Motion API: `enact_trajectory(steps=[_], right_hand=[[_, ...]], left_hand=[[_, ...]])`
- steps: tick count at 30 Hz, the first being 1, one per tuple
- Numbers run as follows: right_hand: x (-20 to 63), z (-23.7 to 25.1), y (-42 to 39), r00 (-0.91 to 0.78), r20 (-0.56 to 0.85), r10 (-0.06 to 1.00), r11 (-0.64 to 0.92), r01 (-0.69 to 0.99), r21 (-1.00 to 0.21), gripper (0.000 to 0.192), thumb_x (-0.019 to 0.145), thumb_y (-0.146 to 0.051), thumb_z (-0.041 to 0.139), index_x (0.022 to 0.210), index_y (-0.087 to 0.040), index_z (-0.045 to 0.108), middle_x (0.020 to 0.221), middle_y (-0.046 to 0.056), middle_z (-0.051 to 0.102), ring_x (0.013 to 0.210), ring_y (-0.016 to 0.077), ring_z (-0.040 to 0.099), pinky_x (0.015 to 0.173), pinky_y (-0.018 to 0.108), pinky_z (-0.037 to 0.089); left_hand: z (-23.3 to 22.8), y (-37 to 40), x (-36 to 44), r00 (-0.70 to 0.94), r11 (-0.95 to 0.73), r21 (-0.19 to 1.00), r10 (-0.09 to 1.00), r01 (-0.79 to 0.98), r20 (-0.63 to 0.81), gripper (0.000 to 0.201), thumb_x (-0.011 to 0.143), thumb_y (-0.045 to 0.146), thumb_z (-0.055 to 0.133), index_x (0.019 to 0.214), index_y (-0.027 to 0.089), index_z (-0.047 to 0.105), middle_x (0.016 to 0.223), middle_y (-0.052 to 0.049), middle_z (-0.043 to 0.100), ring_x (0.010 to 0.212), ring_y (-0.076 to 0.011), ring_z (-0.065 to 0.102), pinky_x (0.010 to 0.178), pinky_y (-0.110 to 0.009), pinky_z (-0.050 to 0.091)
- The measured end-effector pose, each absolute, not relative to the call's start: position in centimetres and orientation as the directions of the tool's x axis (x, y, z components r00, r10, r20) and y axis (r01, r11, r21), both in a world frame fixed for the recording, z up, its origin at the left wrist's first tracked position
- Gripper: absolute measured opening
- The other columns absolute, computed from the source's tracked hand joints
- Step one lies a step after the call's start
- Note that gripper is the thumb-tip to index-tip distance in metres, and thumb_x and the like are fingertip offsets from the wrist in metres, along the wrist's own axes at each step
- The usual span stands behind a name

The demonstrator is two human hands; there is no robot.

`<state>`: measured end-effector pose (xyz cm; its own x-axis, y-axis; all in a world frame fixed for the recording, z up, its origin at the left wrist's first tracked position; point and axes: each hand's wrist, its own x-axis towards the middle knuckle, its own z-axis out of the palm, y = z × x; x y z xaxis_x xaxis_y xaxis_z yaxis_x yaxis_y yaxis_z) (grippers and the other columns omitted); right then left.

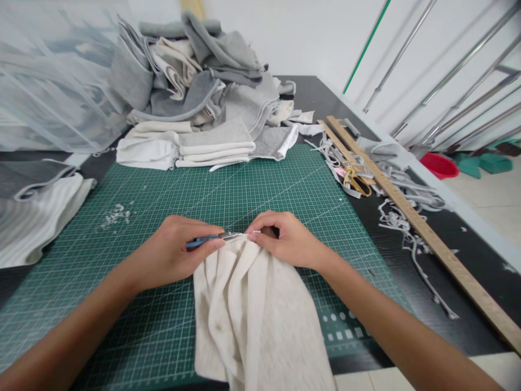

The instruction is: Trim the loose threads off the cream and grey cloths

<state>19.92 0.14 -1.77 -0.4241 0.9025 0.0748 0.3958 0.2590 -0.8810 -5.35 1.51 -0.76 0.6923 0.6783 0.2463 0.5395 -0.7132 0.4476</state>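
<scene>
Cream fabric (252,315) lies bunched in folds on the green cutting mat (260,184), its top edge drawn up between both sets of fingers and the rest trailing toward the near mat edge.

Left of the fingers: loose lint scraps (116,214) on the mat, and striped white cloth (36,217) further out.

Left hand (175,252): fingers curled and pressed together around a small blue-handled cutter (211,238). Its metal tip points right, reaching the fabric edge just short of the other hand's fingertips. Whether the blades are parted cannot be told.

Right hand (285,239): fingers folded down, pinching the top edge of the fabric, thumb tucked beneath and hidden.

Judgement on doing this well: keep the pinched edge taut so the tip meets a single layer, not the folds below. Hold the pinching fingertips just clear of the blade line. Work in short bites, with the cutter low against the mat for steadiness. The folds under the left fingers could catch; flattening them would help.

Beyond the fingers: pile of folded grey and white pieces (203,108). Right of the fingers: yellow-handled scissors (356,179), trimmed strips (407,228), wooden ruler (427,233).
</scene>
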Motion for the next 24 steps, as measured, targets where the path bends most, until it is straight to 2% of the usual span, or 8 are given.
enact_trajectory(steps=[5,12,18,24], right_hand=[[19.94,-1.94,0.15,-0.413,0.065,0.908,0.233,0.37,-0.9,0.013,0.085,-0.009,0.063,0.085,-0.013,0.076,0.083,0.003,0.071,0.059,0.0078,0.05,0.055,0.023,0.038],[19.77,-2.16,0.05,-0.35,0.049,0.935,0.182,0.357,-0.916,0.01,0.081,-0.013,0.068,0.082,-0.013,0.078,0.078,0.003,0.073,0.058,0.0084,0.051,0.053,0.023,0.036],[19.71,-2.05,-0.02,-0.335,0.012,0.942,0.145,0.375,-0.916,0.01,0.08,-0.014,0.068,0.081,-0.013,0.078,0.073,0.003,0.072,0.054,0.0081,0.047,0.051,0.023,0.035],[19.94,-2.11,-0.03,-0.343,0.012,0.939,0.145,0.364,-0.92,0.01,0.08,-0.017,0.068,0.08,-0.013,0.078,0.072,0.003,0.07,0.054,0.0084,0.045,0.051,0.024,0.034]], left_hand=[[-0.49,1.38,-5.07,0.687,-0.704,0.43,0.69,0.565,0.228,0.02,0.091,0.031,0.063,0.104,0.018,0.072,0.092,-0.002,0.078,0.07,-0.0124,0.071,0.057,-0.02,0.05],[-0.5,1.31,-4.65,0.698,-0.716,0.403,0.681,0.57,0.221,0.023,0.092,0.034,0.061,0.103,0.017,0.072,0.092,-0.004,0.078,0.075,-0.0157,0.073,0.066,-0.024,0.052],[-0.4,1.34,-4.51,0.718,-0.736,0.395,0.658,0.549,0.228,0.019,0.094,0.031,0.059,0.098,0.019,0.072,0.086,-0.002,0.077,0.067,-0.0137,0.07,0.058,-0.023,0.048],[-0.33,1.33,-4.71,0.718,-0.74,0.371,0.658,0.561,0.228,0.021,0.092,0.033,0.061,0.102,0.018,0.071,0.088,-0.002,0.077,0.068,-0.0136,0.07,0.06,-0.024,0.049]])
